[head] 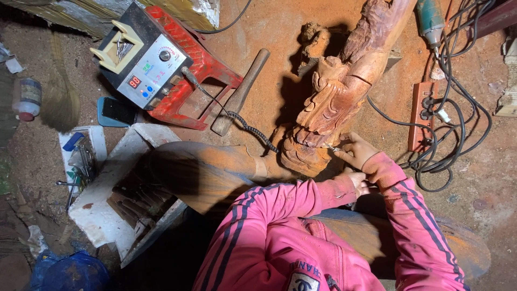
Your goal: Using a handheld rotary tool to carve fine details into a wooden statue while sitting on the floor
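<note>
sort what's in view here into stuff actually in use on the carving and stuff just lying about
In use:
- wooden carving
- slim metal tool, tip against the carving, held in the right hand
- left hand, tucked under the right wrist
- control box, display lit, with coiled cable running toward the carving

Lying about:
- wooden mallet
- red stool
- white box
- power strip
- grinder
- bottle

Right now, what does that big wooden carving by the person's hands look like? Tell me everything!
The big reddish-brown carved wooden figure lies slanted across the dusty orange floor, from the top right down to the middle. It has layered, scale-like folds, curls and a rounded base, all bare, unpainted wood. Its top runs out of the picture. The right hand touches its lower end with a thin metal carving tool, fingers pinched on it. The left hand sits just behind.
</note>
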